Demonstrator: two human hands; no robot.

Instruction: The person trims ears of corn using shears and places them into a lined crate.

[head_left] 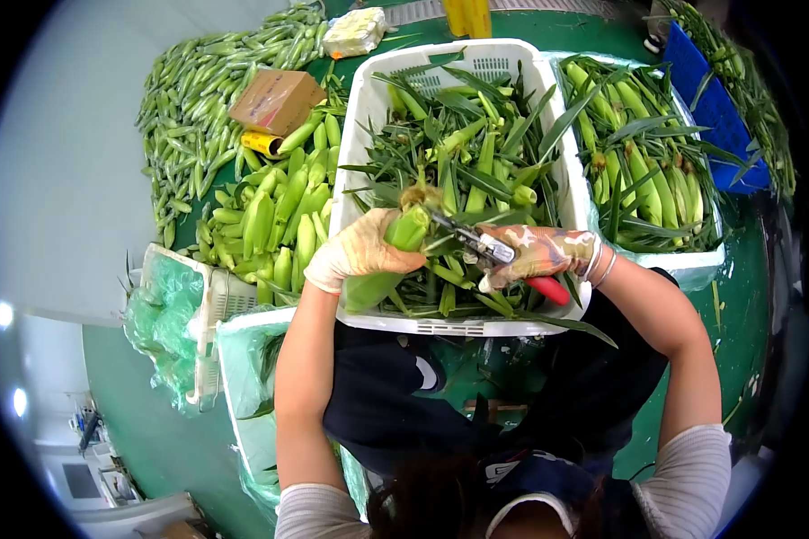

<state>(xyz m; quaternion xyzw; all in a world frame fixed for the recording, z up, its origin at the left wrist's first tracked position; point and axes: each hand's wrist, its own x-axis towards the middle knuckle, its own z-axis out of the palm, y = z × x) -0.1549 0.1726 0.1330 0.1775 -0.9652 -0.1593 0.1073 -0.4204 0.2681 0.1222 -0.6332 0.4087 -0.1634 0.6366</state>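
Note:
My left hand (pixel 361 249), in a pale glove, is closed around an ear of corn (pixel 406 230) in green husk, its silk end pointing up and away. In a camouflage-patterned glove, my right hand (pixel 532 252) grips pruning shears (pixel 497 249) with a red handle. The shears' blades reach toward the silk end of the ear; whether they touch it I cannot tell. Both hands are over the near part of a white plastic basket (pixel 354 135) filled with loose corn leaves and husk cuttings (pixel 487 171).
Right of the basket stands a lined crate of untrimmed corn ears (pixel 643 175), with a blue crate (pixel 706 99) beyond. Trimmed ears (pixel 274 216) lie heaped on the left, behind them wrapped ears (pixel 184 108) and a cardboard box (pixel 277 101). A crate with green plastic bags (pixel 166 310) is at left.

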